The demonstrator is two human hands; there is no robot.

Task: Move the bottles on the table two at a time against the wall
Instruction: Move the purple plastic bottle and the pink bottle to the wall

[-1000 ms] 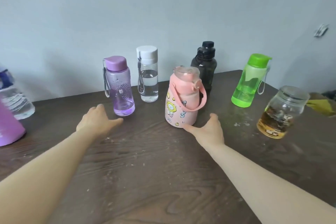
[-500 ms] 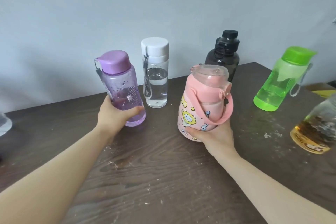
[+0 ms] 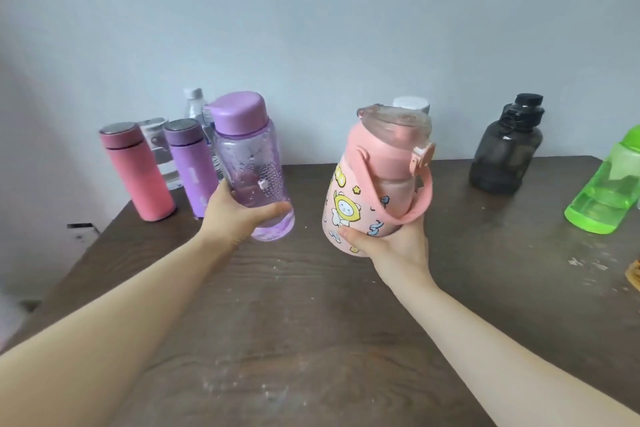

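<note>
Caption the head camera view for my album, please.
Left hand lifts a purple bottle, right hand a pink bottle.

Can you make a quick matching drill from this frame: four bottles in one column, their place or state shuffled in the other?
Things:
1. purple clear bottle
2. pink cartoon bottle
3. black bottle
4. green bottle

Places or states:
A. standing alone by the wall, right of centre
B. held in the left hand
C. at the right edge of the view, partly cut off
D. held in the right hand, strap looped down its side

Pairs: 1-B, 2-D, 3-A, 4-C
</note>
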